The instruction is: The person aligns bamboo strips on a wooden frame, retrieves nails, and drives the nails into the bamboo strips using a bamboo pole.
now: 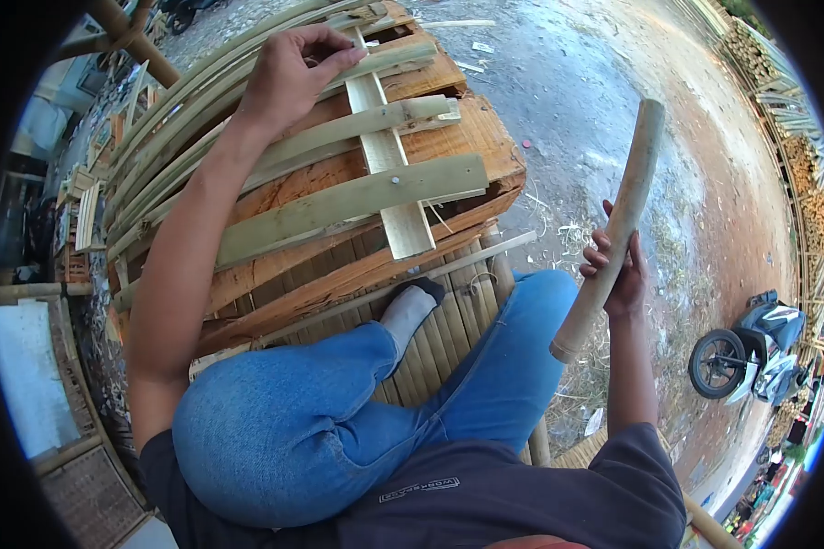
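My left hand is closed in a pinch over the far end of a pale bamboo cross strip. What sits between its fingertips is too small to make out. Several split bamboo slats lie across that strip, and a nail head shows in the nearest one. Out to the right, my right hand wraps round a thick, slightly curved bamboo stick, raised at a slant and apart from the slats.
Thick, rough wooden beams support the slats. I sit cross-legged on a bamboo-slat platform. A parked motorbike stands on the dirt ground at right. Stacked bamboo lines the far right edge; shavings litter the ground.
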The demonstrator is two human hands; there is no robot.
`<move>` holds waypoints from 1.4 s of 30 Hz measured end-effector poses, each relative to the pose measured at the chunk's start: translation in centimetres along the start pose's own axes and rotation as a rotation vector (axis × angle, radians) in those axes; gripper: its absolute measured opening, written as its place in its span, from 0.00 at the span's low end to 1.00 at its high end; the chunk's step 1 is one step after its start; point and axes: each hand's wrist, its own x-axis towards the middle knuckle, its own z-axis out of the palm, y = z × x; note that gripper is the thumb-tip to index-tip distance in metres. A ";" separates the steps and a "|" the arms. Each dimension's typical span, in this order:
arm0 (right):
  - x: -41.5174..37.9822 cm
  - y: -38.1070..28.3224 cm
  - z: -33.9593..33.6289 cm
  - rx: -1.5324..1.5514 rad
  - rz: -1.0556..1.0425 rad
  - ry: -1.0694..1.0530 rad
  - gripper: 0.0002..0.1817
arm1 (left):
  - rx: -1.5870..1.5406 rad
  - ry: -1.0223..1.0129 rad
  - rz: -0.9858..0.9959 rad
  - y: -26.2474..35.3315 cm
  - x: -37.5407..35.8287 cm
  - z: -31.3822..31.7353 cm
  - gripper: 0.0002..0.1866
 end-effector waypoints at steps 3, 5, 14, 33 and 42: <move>0.1 2.3 -1.2 0.060 0.015 0.086 0.38 | -0.009 0.008 0.024 -0.2 0.0 0.2 0.08; -0.1 4.2 -2.6 0.119 0.033 0.148 0.39 | 0.016 0.004 0.011 0.3 0.0 0.0 0.08; 0.6 7.3 -9.0 0.671 0.162 0.400 0.21 | 0.038 0.006 -0.007 0.1 -0.1 -0.3 0.11; -1.5 5.8 2.5 -1.066 0.143 0.539 0.21 | -0.049 -0.014 -0.066 -0.8 0.1 0.0 0.07; -0.8 5.4 4.1 -0.494 0.141 0.326 0.21 | -0.051 0.070 0.036 -0.9 0.0 0.4 0.09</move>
